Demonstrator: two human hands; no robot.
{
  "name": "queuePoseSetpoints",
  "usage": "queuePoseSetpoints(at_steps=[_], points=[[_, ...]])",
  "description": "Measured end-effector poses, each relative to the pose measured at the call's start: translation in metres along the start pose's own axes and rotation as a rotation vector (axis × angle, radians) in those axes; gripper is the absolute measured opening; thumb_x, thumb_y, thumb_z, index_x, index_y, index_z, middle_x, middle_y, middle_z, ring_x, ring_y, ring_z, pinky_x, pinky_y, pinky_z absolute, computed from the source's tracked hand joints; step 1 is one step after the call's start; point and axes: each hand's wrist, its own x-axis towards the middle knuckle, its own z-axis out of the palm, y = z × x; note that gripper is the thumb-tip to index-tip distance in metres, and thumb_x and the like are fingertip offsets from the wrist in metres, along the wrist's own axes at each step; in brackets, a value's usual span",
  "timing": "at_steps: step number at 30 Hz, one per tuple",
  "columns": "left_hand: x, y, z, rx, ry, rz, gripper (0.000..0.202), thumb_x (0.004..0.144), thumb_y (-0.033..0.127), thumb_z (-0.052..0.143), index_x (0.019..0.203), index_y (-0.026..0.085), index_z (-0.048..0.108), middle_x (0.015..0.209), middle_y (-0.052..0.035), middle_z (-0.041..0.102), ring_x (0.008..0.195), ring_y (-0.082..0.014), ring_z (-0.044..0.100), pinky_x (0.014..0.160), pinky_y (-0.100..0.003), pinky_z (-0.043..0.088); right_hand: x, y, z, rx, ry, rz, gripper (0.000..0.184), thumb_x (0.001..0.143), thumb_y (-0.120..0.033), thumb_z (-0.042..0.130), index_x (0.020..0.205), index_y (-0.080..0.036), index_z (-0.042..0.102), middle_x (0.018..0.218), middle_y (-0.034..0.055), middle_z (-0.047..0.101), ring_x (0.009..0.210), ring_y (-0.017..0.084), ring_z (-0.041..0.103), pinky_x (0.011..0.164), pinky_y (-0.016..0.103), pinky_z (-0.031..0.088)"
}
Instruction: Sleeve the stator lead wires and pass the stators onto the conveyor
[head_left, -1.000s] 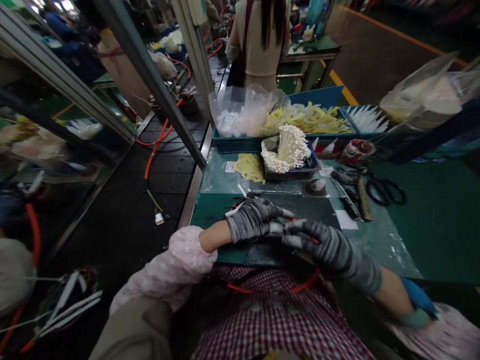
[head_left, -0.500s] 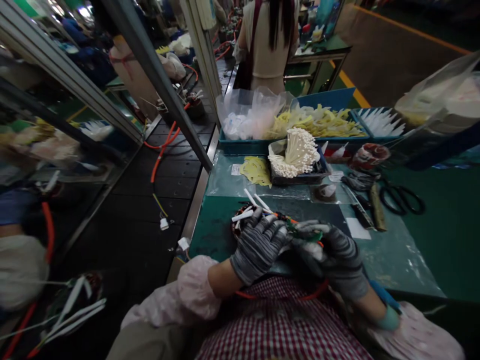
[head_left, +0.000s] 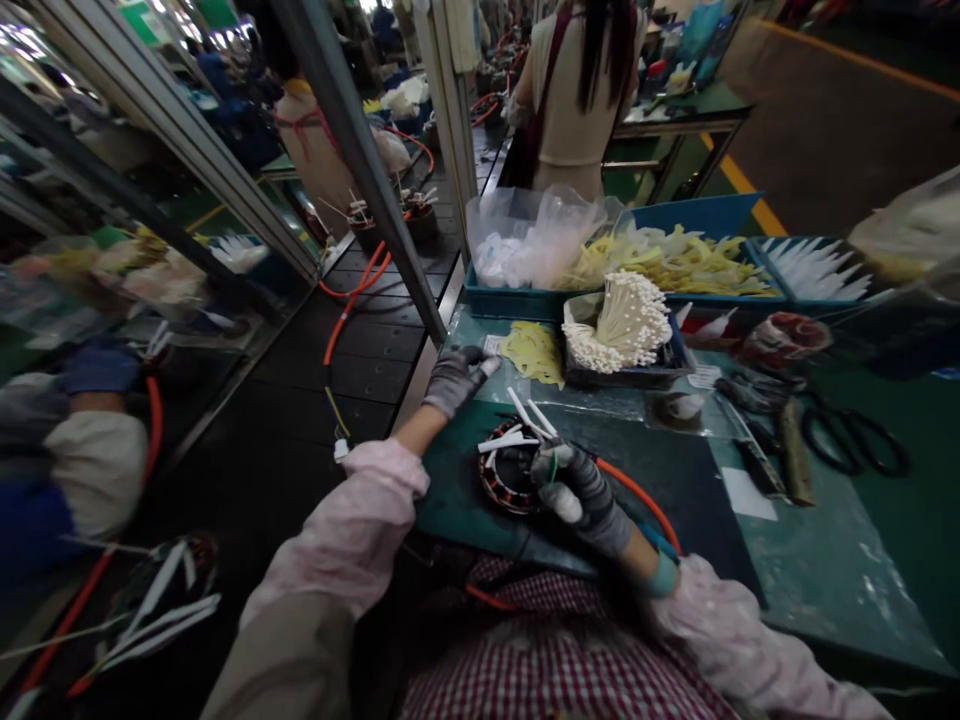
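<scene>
A ring-shaped motor stator [head_left: 495, 490] with dark windings lies on the green work mat. White sleeving tubes [head_left: 531, 412] stick up from it. My right hand [head_left: 585, 490], in a grey striped glove with whitish fingertips, is closed at the stator's right side; a thin green wire [head_left: 554, 462] shows between its fingers. An orange sleeved cable [head_left: 641, 492] curves past that hand. My left hand [head_left: 456, 380], gloved alike, reaches over the bench's left edge with fingers stretched out and nothing visible in them. Just right of its fingertips lies a pile of flat yellow pieces [head_left: 534, 352].
A small box [head_left: 626, 368] of thin white tubes stands behind the stator. Blue bins [head_left: 525, 300] hold yellow and white pieces. Black scissors [head_left: 855, 440] and a wooden-handled tool [head_left: 795, 455] lie right. A metal post [head_left: 367, 170] rises beside the conveyor [head_left: 300, 480]. Other people work nearby.
My left hand has left the wires and moved left and forward towards the yellow pieces. My right hand has shifted left to the stator, now more fully seen. The camera view has turned slightly.
</scene>
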Motion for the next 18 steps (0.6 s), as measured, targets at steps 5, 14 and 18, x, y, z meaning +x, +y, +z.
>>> queuePoseSetpoints(at_steps=[5,14,18], points=[[0.07,0.018,0.051,0.129,-0.124,-0.128,0.031,0.096,0.046,0.081,0.097,0.015,0.074,0.114,-0.0079,0.076,0.117,-0.0261,0.069,0.11,-0.051,0.055,-0.003,-0.014,-0.013,-0.034,-0.114,-0.032,0.028,0.099,-0.028,0.077,0.125,-0.035,0.081,0.112,0.0,0.086,0.098,0.023,0.083,0.092,0.037,0.07],[0.078,0.0,0.067,-0.13,-0.141,-0.23,0.023,0.08,0.037,0.09,0.078,0.018,0.076,0.08,-0.0051,0.078,0.085,-0.0251,0.076,0.09,-0.041,0.062,-0.004,-0.026,-0.023,-0.138,-0.258,-0.121,0.028,0.101,-0.028,0.073,0.129,-0.03,0.08,0.117,0.005,0.085,0.103,0.023,0.081,0.096,0.039,0.068],[0.05,-0.003,0.041,-0.346,0.07,-0.187,0.012,0.087,0.028,0.078,0.087,0.018,0.07,0.098,-0.0071,0.08,0.095,-0.0229,0.077,0.094,-0.036,0.063,-0.015,-0.01,-0.023,-0.084,0.001,0.051,0.025,0.102,-0.038,0.072,0.125,-0.031,0.078,0.117,0.0023,0.086,0.105,0.025,0.083,0.096,0.044,0.07]])
